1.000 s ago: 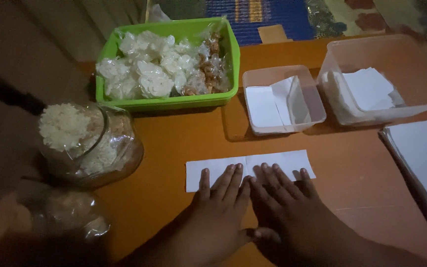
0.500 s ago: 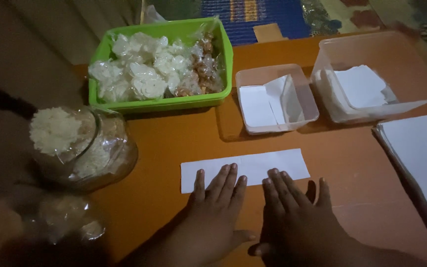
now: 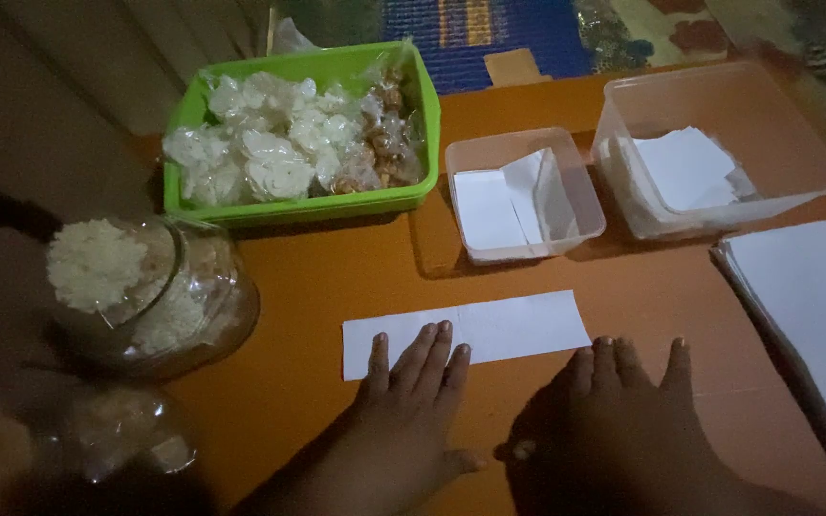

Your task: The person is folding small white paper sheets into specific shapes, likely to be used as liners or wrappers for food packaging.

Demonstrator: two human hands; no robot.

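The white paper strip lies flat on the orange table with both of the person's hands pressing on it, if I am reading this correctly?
Not quite. In the head view only the left hand presses on the white paper strip. The right hand rests on the orange table just below the strip's edge. The strip does lie flat.
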